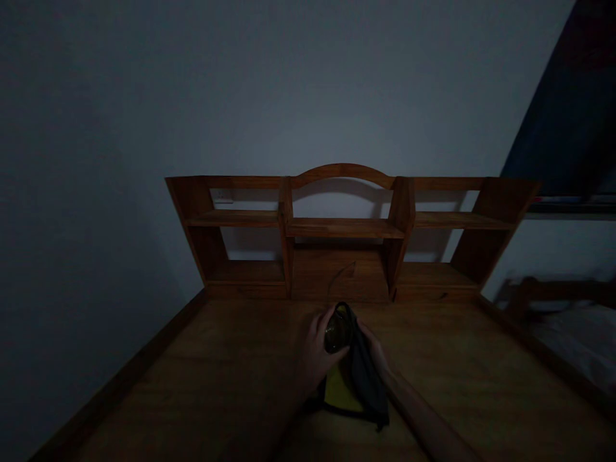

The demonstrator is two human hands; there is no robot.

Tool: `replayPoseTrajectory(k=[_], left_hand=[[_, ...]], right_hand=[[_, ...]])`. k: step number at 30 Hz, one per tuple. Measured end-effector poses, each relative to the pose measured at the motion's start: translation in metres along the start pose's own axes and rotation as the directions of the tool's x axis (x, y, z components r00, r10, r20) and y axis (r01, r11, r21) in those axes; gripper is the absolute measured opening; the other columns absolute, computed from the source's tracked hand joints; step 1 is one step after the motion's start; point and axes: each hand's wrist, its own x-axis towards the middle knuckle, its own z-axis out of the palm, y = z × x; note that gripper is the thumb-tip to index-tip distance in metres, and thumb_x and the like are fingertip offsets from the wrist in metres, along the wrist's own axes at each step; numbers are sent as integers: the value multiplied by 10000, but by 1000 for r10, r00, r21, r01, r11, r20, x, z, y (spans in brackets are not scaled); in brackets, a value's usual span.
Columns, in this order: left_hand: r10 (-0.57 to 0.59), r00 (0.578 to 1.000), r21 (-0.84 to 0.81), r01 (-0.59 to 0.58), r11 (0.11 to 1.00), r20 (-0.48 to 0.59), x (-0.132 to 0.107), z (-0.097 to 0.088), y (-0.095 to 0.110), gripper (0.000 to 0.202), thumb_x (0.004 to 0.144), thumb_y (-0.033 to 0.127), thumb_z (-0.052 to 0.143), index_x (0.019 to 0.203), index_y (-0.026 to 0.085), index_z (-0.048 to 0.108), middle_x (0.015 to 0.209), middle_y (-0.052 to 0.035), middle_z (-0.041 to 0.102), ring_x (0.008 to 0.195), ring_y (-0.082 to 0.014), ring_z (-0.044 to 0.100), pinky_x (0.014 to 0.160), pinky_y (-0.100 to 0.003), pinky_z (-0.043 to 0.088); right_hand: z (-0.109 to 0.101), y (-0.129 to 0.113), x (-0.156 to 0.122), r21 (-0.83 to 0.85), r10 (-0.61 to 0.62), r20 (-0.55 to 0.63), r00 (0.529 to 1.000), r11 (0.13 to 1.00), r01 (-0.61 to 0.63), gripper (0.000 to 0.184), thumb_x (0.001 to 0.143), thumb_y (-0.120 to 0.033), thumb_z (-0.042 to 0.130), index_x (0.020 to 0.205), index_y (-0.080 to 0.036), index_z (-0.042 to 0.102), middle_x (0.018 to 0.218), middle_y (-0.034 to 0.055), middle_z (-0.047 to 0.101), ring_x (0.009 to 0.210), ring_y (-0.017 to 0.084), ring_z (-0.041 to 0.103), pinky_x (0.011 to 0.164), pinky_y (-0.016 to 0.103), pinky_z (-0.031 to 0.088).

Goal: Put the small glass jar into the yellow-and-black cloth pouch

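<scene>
In dim light, my left hand (pixel 316 350) is wrapped round a small dark round object (pixel 338 332), perhaps a jar or lens, held over the wooden desk (pixel 216 378). My right hand (pixel 374 350) is partly hidden behind a dark cloth pouch (pixel 363 375) with a yellow patch (pixel 341 390), and its fingers curl on the pouch's edge. The round object sits at the mouth of the pouch. Both forearms reach in from the bottom of the view.
A wooden hutch (pixel 344 228) with open shelves stands at the back of the desk against a pale wall. A raised wooden rim (pixel 144 359) runs along the desk's left side. A bed or bench (pixel 572 321) lies to the right.
</scene>
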Motion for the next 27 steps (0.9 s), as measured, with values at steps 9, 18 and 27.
replayPoseTrajectory(k=[9, 18, 27], left_hand=[[26, 996, -32, -29, 999, -86, 3, 6, -1, 801, 680, 227, 779, 1376, 260, 383, 1374, -88, 487, 1302, -269, 476, 1102, -456, 394], [41, 999, -38, -42, 998, -29, 3, 1, 4, 836, 741, 133, 693, 1454, 333, 307, 1435, -50, 428, 1351, -242, 419, 1137, -423, 355], [14, 998, -60, -18, 998, -62, 3, 4, 1, 801, 675, 193, 783, 1372, 264, 395, 1377, -76, 489, 1313, -259, 457, 1113, -434, 376]], right_hand=[[4, -7, -3, -3, 109, 23, 994, 994, -109, 263, 789, -418, 686, 879, -180, 752, 878, 60, 781, 916, 298, 729, 882, 420, 564], [3, -7, 0, -19, 80, 1, 997, 997, -80, 199, 759, -382, 701, 847, -208, 741, 878, 51, 779, 1009, 293, 697, 904, 386, 555], [-3, -5, 1, 17, 119, 29, 993, 993, -119, 180, 796, -339, 657, 868, -195, 738, 908, 45, 778, 908, 272, 723, 834, 384, 569]])
